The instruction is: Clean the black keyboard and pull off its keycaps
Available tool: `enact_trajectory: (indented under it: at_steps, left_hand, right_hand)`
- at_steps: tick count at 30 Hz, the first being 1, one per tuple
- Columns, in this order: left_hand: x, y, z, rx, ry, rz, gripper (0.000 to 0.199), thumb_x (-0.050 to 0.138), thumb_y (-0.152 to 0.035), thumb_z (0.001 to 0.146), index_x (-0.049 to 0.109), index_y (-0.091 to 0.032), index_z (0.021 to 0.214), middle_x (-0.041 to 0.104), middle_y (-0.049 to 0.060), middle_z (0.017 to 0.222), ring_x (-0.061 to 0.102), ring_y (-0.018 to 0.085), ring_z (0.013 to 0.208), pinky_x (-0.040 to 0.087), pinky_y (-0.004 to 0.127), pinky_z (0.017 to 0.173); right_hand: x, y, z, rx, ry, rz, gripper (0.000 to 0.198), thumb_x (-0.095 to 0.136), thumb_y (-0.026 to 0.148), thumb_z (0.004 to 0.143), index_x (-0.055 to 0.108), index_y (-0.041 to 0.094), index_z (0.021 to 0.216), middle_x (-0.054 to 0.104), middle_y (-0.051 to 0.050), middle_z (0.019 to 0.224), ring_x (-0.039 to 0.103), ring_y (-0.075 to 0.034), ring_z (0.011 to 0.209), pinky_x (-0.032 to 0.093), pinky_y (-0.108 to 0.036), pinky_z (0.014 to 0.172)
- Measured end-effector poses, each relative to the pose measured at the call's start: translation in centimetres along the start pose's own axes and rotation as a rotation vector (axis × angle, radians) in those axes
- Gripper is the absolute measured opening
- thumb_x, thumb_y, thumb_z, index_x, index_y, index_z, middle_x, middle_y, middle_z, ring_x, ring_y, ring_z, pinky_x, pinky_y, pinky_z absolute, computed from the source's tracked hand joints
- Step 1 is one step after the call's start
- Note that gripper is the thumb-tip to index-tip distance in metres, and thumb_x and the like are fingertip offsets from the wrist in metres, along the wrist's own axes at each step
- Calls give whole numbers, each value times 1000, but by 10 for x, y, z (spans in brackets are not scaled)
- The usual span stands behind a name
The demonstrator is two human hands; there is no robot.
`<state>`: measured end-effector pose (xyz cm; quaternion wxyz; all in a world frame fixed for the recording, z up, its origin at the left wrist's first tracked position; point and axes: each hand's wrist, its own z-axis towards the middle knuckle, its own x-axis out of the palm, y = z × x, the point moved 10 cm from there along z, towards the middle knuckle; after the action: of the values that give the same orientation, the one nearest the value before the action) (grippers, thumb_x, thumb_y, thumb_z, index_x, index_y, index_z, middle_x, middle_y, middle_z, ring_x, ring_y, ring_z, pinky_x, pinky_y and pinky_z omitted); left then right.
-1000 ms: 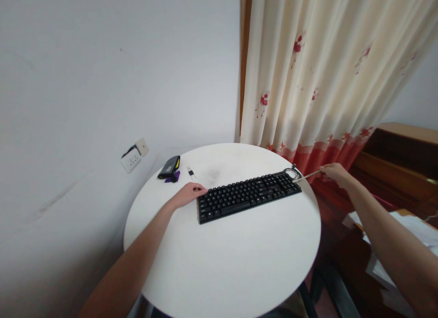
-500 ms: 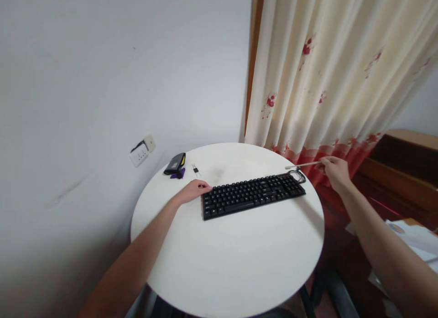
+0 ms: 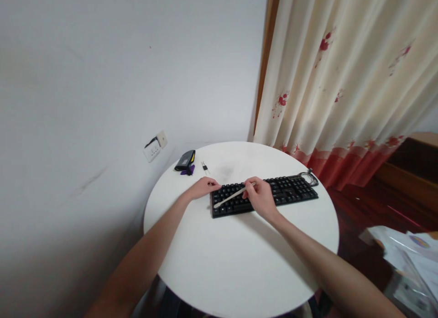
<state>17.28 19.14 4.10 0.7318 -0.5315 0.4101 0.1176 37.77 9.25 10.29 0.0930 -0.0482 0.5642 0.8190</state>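
Since the frame half a second ago, I see that the right hand (image 3: pixel 262 197) has swung in from beyond the far right end to over the left half of the black full-size keyboard (image 3: pixel 287 190), bringing the slim pale brush-like stick (image 3: pixel 234 195) along. The left hand (image 3: pixel 204 188) has kept its place at the keyboard's upper left corner.

From where I sit, the right hand has the stick pinched near its back end, much like a pen, probably because that grip leaves the long front part free to angle low. Its wider tip lies over the lower left keys; whether it presses on them, I can't tell. The left hand is loosely curled with a digit touching the corner, likely to steady the board; I can't make out whether it clasps the edge.

The keyboard lies flat across the round white table (image 3: pixel 212 258), slightly aslant, its bundled cable (image 3: pixel 310 177) by the upper right corner, apparently out of the way. Near the wall, a dark yellow-edged pouch (image 3: pixel 185 160) and a purple item (image 3: pixel 188 170) sit together, apart from the keys.
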Motion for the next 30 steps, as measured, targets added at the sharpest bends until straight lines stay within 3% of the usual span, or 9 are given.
enact_trajectory:
  at_steps: [3, 6, 21, 30]
  left_hand:
    - [0, -2, -1, 14, -3, -6, 45, 61, -57, 78, 76, -16, 87, 73, 5, 80, 63, 21, 76, 45, 28, 70]
    - [1, -2, -1, 16, 3, -23, 45, 61, -56, 77, 76, -15, 87, 73, 5, 80, 62, 21, 76, 45, 29, 71]
    - [2, 0, -1, 10, 11, -21, 42, 61, -54, 79, 76, -16, 89, 74, 5, 83, 63, 21, 77, 45, 28, 72]
    - [2, 1, -1, -4, 0, -28, 42, 61, -54, 78, 76, -17, 88, 74, 6, 83, 63, 22, 78, 45, 29, 73]
  right_hand:
    - [32, -12, -12, 39, 34, 43, 22, 49, 38, 87, 60, 19, 84, 63, -1, 55, 54, -15, 47, 38, -23, 45]
    - [43, -27, -16, 83, 44, 56, 23, 48, 40, 88, 59, 19, 86, 63, -2, 57, 53, -15, 46, 37, -24, 43]
    - [21, -48, -15, 121, 4, 22, 26, 51, 41, 86, 61, 17, 83, 65, -3, 55, 54, -15, 46, 38, -24, 44]
    - [3, -54, -9, 126, 27, -91, 22, 51, 33, 83, 64, 16, 81, 56, 1, 45, 55, -16, 43, 37, -24, 43]
